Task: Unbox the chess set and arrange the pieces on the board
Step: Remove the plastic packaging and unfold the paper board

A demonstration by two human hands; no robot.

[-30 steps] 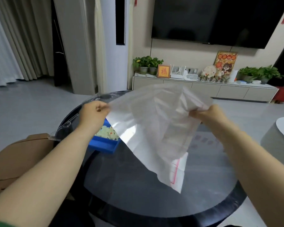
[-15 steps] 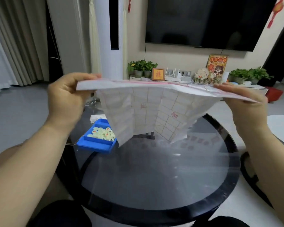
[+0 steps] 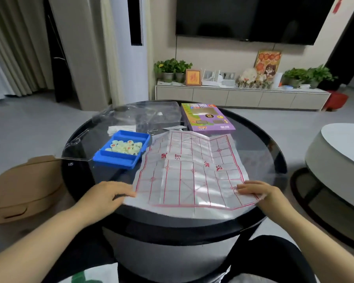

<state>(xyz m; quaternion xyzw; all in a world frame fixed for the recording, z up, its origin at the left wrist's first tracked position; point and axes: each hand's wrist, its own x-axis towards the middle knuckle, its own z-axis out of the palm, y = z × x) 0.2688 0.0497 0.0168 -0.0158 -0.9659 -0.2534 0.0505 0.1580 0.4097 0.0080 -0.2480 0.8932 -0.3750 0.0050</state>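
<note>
**Status: board sheet down, zero pieces placed**

Landmark is the board sheet (image 3: 192, 170): thin translucent plastic film with a red printed grid, creased on its fold lines, glare mid-sheet. It lies on the near side of the round dark glass worktop (image 3: 274, 152).

- Far-left of the sheet: clear moulded cover (image 3: 102, 127), rigid and glossy, overhanging the worktop edge.
- Sheet's near-left corner: left grip (image 3: 108, 193), wide, fingers straight with tips at the film edge, holding nothing.
- Just beside the sheet's left edge: blue tray (image 3: 119, 160), hard plastic, rectangular, two compartments.
- In the tray's farther compartment: pieces (image 3: 125, 147) all piled up, pale round discs with red or dark marks.
- Just beyond the sheet's far edge: purple box (image 3: 207, 117), flat printed cardboard.
- Sheet's near-right corner: right grip (image 3: 258, 192), wide, fingers spread flat and pressing the film down, holding nothing.

My read: unboxing is done and the board is spread. Left to do: flatten the creases, then move every piece from tray to grid. The film looks slippery on glass, so expect it to shift.
</note>
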